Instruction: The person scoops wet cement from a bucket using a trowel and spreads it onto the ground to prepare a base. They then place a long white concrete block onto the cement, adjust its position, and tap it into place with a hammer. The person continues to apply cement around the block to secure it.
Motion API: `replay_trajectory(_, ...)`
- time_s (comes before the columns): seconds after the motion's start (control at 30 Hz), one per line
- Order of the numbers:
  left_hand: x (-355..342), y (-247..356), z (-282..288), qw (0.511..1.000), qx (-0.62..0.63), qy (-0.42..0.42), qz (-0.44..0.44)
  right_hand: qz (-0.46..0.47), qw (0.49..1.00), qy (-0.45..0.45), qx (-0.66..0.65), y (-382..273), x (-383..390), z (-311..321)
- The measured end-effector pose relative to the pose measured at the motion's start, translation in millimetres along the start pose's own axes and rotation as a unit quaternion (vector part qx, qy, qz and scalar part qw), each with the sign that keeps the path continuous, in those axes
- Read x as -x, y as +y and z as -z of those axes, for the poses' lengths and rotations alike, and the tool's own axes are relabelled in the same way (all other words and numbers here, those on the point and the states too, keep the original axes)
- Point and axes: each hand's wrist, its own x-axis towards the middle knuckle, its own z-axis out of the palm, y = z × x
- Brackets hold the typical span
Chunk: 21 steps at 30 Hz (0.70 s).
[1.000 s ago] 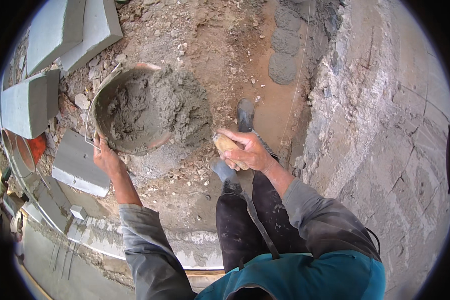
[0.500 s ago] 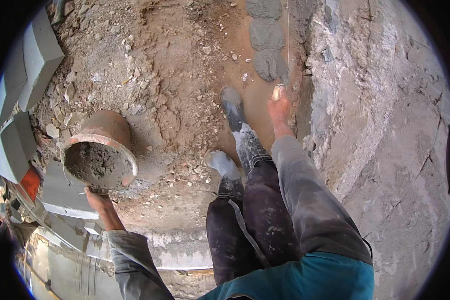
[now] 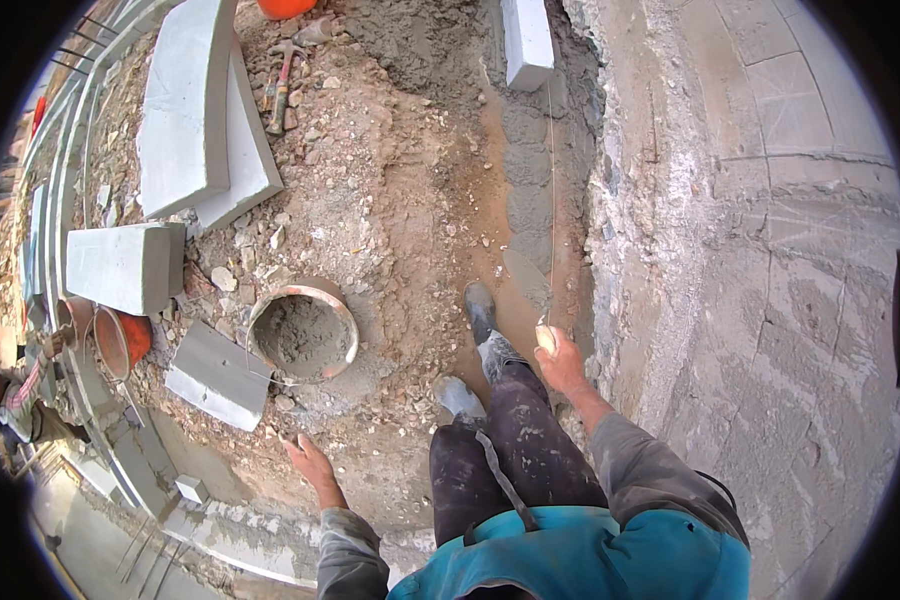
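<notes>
My right hand (image 3: 567, 362) is wrapped round the pale handle of a pointed trowel (image 3: 526, 278). Its blade lies at the near end of a strip of wet mortar (image 3: 528, 180), beside a taut string (image 3: 553, 170). My left hand (image 3: 313, 466) is free, fingers apart, a little way below a bucket (image 3: 351, 350) that stands upright on the rubble. Wet grey mortar (image 3: 298, 335) lies inside the bucket, and its wire handle hangs down at the near side. A light grey block (image 3: 527, 48) sits on the mortar at the far end of the strip.
Light grey blocks (image 3: 185, 110) lie at the left, with a mortar-smeared one (image 3: 218, 375) beside the bucket. A hammer (image 3: 282, 90) rests on rubble. Orange buckets (image 3: 120, 342) and another person (image 3: 32, 405) are at the far left. Rough concrete (image 3: 730, 280) lies right.
My left hand has let go of the bucket, which has gone from tilted to upright. The trowel blade shows flat at the mortar's end. The view has shifted to take in more ground ahead.
</notes>
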Motion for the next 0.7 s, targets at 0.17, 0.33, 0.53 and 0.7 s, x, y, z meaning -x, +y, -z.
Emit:
replay_trajectory(0.17, 136.9, -5.8, 63.8, 0.999, 0.032, -0.028, 0.015, 0.03, 0.999, 0.003, 0.021, -62.6, 34.6, 45.7)
replay_trajectory(0.33, 196.4, -65.8, 101.7, 0.991, 0.034, -0.081, 0.098, 0.095, 0.994, 0.05, 0.017, -91.3, 80.7, 94.9)
replay_trajectory(0.53, 187.3, -92.7, 140.3, 0.988, 0.046, 0.03, 0.146, 0.181, 0.979, 0.086, -0.041, -115.2, 96.9, 115.2)
replay_trajectory(0.7, 180.9, -88.7, 146.3, 0.979, 0.049, 0.081, 0.18, 0.225, 0.967, 0.091, -0.082, -144.9, 77.7, 117.9)
